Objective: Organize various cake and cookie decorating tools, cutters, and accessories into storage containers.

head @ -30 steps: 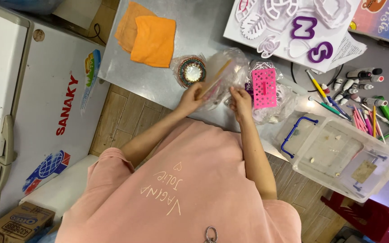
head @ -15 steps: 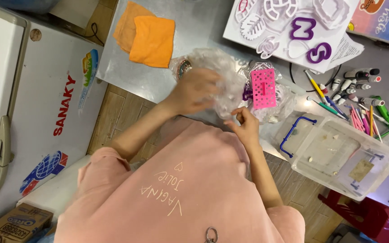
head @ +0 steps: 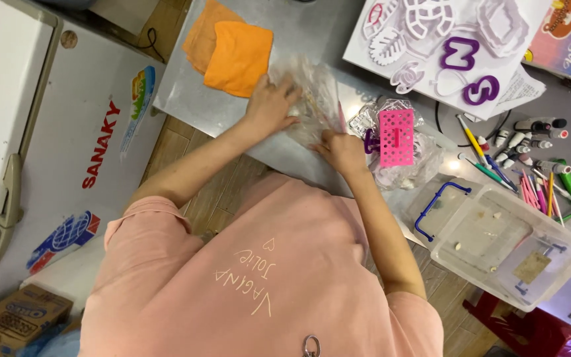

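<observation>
- the left hand (head: 271,106) lies flat with fingers spread, pressing on the near-left part of a clear crinkled plastic bag (head: 312,99) that rests on the grey metal tabletop (head: 186,99).
- the right hand (head: 343,151) sits at the bag's nearer edge, fingers curled in as if pinching the plastic; exactly what it grips i cannot tell.
- something thin and pale shows through the bag, too blurred to name.
- just beyond the left hand lie two folded orange cloths (head: 236,53), touching each other.
- beside the right hand stands a pink perforated plastic block (head: 396,137) on more clear wrapping.
- further off: a white sheet with purple and white letter-shaped cutters (head: 457,56), a scatter of coloured pens and small tubes (head: 536,158), and a clear plastic storage box with a blue handle (head: 490,238).
- judging by how things lie, the bag is laid down and being flattened or closed; it looks not yet sealed or set aside, so the work seems midway.
</observation>
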